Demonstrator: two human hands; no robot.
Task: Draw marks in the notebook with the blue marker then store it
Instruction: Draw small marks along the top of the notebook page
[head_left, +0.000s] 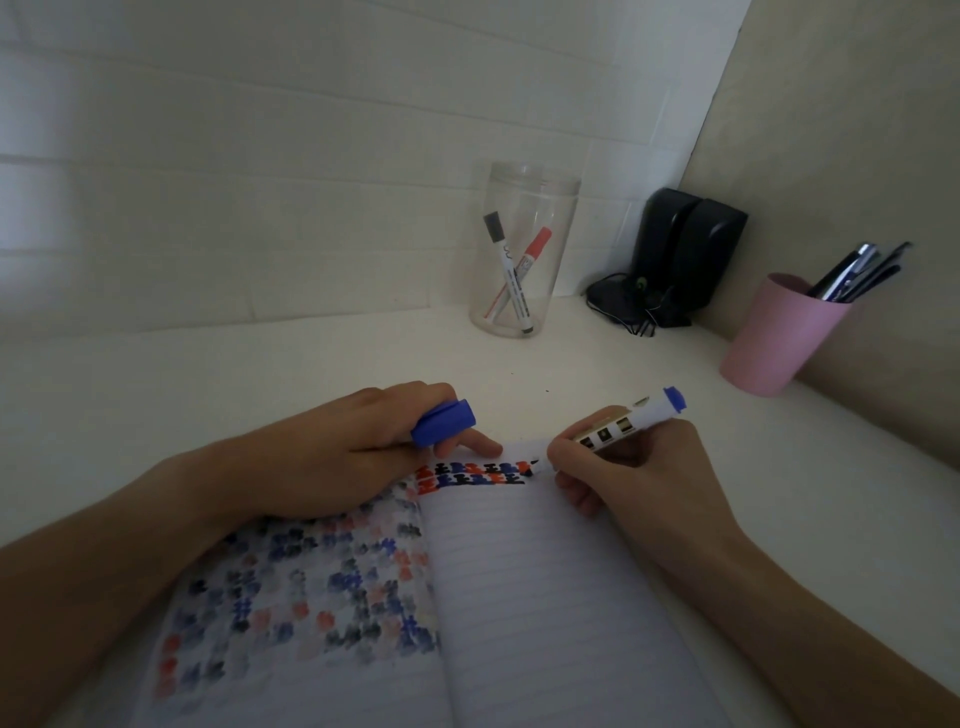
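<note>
From my feed, the left forearm comes in from the lower left and lies across the left page of the open notebook (519, 597), which sits on the white tabletop (208, 374). That left page is covered with faded blue, red and black marks that show through the paper. My left hand (332, 457) rests at the notebook's top edge, its grip curled tight around the blue cap (444, 422), with one fingertip stretched out and pressing the top of the page.

Just right of that fingertip, two short rows of fresh red, blue and black marks (470, 474) run along the top of the lined right-hand page; the rest of that page is blank. At the end of those rows the tip of the blue marker (618, 423) touches the paper. My right hand (631, 467) has its grip pinched around the marker's white barrel, the blue tail end pointing up and to the right.

Farther back, against the white wall, a clear jar (524, 249) stands with a black marker (506, 265) and a red marker (524, 265) crossed inside it. To its right, in the corner, are two black speakers (691, 249) with tangled cables at their base. At the far right stands a pink cup (779, 335) holding several dark pens (857, 273).
</note>
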